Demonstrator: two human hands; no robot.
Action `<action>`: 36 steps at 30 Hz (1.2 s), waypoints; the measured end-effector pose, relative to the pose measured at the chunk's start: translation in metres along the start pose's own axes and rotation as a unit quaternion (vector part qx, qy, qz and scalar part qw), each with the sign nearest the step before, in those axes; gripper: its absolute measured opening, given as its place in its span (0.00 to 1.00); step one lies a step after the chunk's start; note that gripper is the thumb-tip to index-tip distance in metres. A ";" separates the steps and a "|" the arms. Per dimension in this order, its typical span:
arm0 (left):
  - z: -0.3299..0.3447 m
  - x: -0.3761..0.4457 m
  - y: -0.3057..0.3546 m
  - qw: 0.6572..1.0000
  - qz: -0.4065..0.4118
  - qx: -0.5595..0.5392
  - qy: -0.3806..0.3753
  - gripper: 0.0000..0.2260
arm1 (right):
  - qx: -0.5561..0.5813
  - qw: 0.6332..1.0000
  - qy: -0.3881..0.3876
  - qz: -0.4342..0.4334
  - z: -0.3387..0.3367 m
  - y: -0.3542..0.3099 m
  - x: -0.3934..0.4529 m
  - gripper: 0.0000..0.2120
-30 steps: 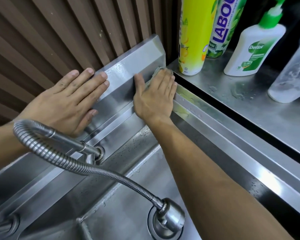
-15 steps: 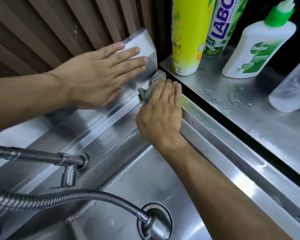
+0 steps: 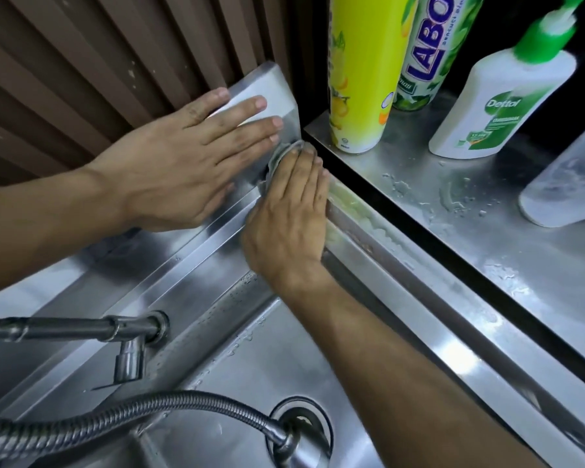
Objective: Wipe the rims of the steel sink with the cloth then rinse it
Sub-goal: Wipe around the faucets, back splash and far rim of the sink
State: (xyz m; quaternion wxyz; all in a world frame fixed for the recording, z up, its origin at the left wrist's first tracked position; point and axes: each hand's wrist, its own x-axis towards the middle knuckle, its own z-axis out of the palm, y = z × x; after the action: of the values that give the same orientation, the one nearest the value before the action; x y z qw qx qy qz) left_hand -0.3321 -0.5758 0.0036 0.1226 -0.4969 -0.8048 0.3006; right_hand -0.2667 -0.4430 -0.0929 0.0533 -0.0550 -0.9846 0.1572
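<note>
Cloth (image 3: 277,157), grey and crumpled, sits in the far corner of the sink's rim (image 3: 402,265), where the back ledge meets the right edge; only a small fold shows past the fingertips. Right hand (image 3: 291,217) lies palm down on it, fingers straight and close together, pressing it onto the steel. Left hand (image 3: 190,163) rests flat on the upright backsplash (image 3: 267,86) just beside it, fingers straight and slightly spread, holding nothing. Water beads the rim. Sink (image 3: 284,366) is brushed steel, with a tap (image 3: 129,336) and hose (image 3: 115,420) nearer the camera.
</note>
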 end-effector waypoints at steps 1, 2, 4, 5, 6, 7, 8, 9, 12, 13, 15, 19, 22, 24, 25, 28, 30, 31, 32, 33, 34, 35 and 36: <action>-0.001 0.000 0.000 1.000 -0.001 -0.002 0.001 0.31 | 0.018 1.000 -0.011 0.003 0.001 -0.010 -0.008 0.37; -0.001 -0.001 0.001 1.000 0.000 -0.001 0.002 0.30 | 0.029 0.999 -0.022 -0.004 0.002 -0.020 -0.019 0.37; -0.002 -0.001 0.001 1.000 0.004 0.004 0.001 0.30 | 0.039 0.998 -0.039 -0.039 0.004 -0.032 -0.042 0.37; -0.002 -0.001 0.001 1.000 0.004 0.005 -0.001 0.30 | 0.039 0.996 -0.042 -0.064 0.004 -0.034 -0.050 0.38; -0.003 -0.001 0.001 1.000 0.005 0.005 -0.004 0.30 | 0.034 0.994 -0.046 -0.092 0.005 -0.033 -0.055 0.38; -0.003 -0.001 0.001 1.000 0.005 0.005 -0.006 0.30 | 0.019 0.992 -0.048 -0.114 0.005 -0.030 -0.057 0.38; -0.003 -0.001 0.001 1.000 0.006 0.005 -0.007 0.30 | 0.000 0.991 -0.043 -0.126 0.004 -0.025 -0.055 0.38; -0.003 -0.001 0.001 1.000 0.006 0.006 -0.005 0.31 | -0.021 0.991 -0.035 -0.128 0.003 -0.020 -0.048 0.37; -0.003 -0.002 0.001 1.000 0.005 0.007 -0.003 0.31 | -0.048 0.997 -0.030 -0.054 0.002 -0.004 -0.011 0.36; -0.003 -0.001 0.002 1.000 0.005 0.006 -0.003 0.32 | -0.038 0.999 -0.027 -0.024 0.000 0.001 0.000 0.36; -0.004 0.000 0.001 1.000 0.004 0.009 -0.007 0.32 | -0.033 0.999 -0.021 0.000 -0.005 0.008 0.011 0.35; -0.004 0.000 0.000 1.000 -0.001 -0.005 -0.008 0.31 | -0.058 0.995 -0.062 0.049 -0.020 0.017 -0.001 0.37; -0.004 0.000 0.001 1.000 -0.001 -0.014 -0.007 0.30 | -0.045 0.999 0.014 0.013 -0.030 0.018 -0.007 0.39; -0.004 0.000 0.001 1.000 -0.002 -0.012 -0.007 0.30 | -0.035 0.997 0.046 -0.060 -0.022 0.018 -0.005 0.36; -0.004 0.000 0.001 1.000 -0.001 -0.014 -0.007 0.30 | -0.028 0.994 0.040 -0.094 -0.016 0.021 -0.003 0.34; -0.004 0.000 0.001 1.000 0.000 -0.010 -0.004 0.31 | -0.052 0.988 0.014 -0.142 -0.003 0.032 -0.005 0.31; -0.004 0.001 0.001 1.000 0.000 -0.010 -0.005 0.31 | -0.040 0.986 -0.002 -0.163 0.000 0.029 -0.018 0.30; -0.004 0.001 0.001 1.000 0.000 -0.010 -0.005 0.31 | -0.018 0.982 -0.008 -0.186 0.001 0.025 -0.027 0.30; -0.004 0.001 0.001 1.000 0.000 -0.010 -0.006 0.31 | 0.009 0.977 -0.011 -0.214 0.002 0.024 -0.035 0.29; -0.004 0.001 0.001 1.000 0.000 -0.008 -0.005 0.31 | 0.038 0.970 -0.007 -0.241 0.001 0.025 -0.037 0.28; -0.004 0.000 0.001 1.000 0.000 -0.004 -0.005 0.31 | 0.064 0.963 0.003 -0.263 0.000 0.030 -0.034 0.27; -0.005 0.000 0.001 1.000 0.002 -0.002 -0.005 0.31 | 0.076 0.957 0.007 -0.281 0.000 0.037 -0.028 0.26; -0.005 0.001 0.001 1.000 0.005 0.000 -0.007 0.31 | 0.068 0.955 0.006 -0.288 0.001 0.044 -0.022 0.26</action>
State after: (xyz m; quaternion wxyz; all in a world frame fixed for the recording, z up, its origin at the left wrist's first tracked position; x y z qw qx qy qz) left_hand -0.3293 -0.5731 0.0071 0.1157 -0.4988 -0.8032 0.3045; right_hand -0.2408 -0.4045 -0.1095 0.1053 0.2336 -0.9454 0.2012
